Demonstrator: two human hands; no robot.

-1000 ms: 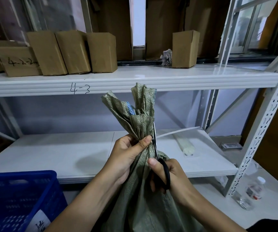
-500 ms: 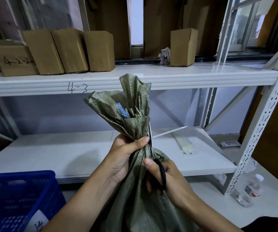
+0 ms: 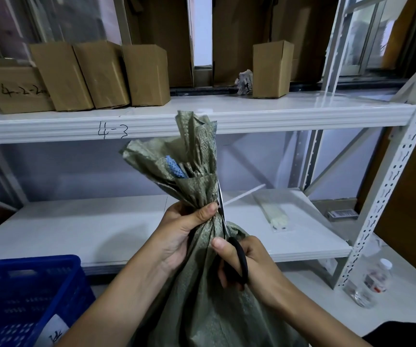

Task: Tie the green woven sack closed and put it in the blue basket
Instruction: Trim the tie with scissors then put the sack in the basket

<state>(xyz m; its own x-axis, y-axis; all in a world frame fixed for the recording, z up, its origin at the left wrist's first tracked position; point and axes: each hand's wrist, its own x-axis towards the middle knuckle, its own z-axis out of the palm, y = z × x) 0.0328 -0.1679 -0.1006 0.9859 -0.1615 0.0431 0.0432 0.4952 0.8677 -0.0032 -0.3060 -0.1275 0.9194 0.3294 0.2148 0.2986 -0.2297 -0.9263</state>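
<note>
The green woven sack [image 3: 202,291] stands upright in front of me, its neck gathered and its mouth fanned out above, with something blue showing in the folds. My left hand [image 3: 184,231] grips the gathered neck. My right hand [image 3: 249,264] holds black-handled scissors [image 3: 237,259], their blades pointing up along the right side of the neck. A thin white tie tail [image 3: 242,195] sticks out to the right from the neck. The blue basket [image 3: 24,296] sits at the lower left, beside the sack.
White metal shelving [image 3: 277,113] stands ahead, cardboard boxes [image 3: 102,73] on its upper shelf. A bag of white ties [image 3: 274,214] lies on the lower shelf. A clear plastic bottle [image 3: 374,279] stands on the floor at right by the shelf post [image 3: 387,186].
The fanned mouth of the sack has shifted and spread to the left. Both hands keep their grips near the neck, the scissors staying against it.
</note>
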